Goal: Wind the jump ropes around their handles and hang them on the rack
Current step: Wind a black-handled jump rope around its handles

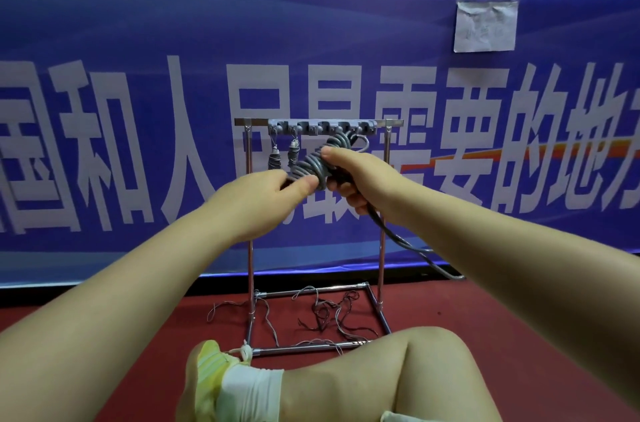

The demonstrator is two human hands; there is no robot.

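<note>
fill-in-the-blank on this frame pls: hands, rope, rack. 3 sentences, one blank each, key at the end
1. The grey coiled jump rope is held by ____ hands.
2. ____ wound rope bundles already hang from the grey hook strip of the silver metal rack.
3. The rope's loose tail trails down from the ____ hand, not the left hand.

Missing words: both; Two; right

A grey jump rope (313, 163), coiled around its handles, is held before a metal-framed rack (318, 126). Two small wound bundles (284, 158) hang from the rack's hooks. The rope's loose tail (412, 243) trails downward.
</note>
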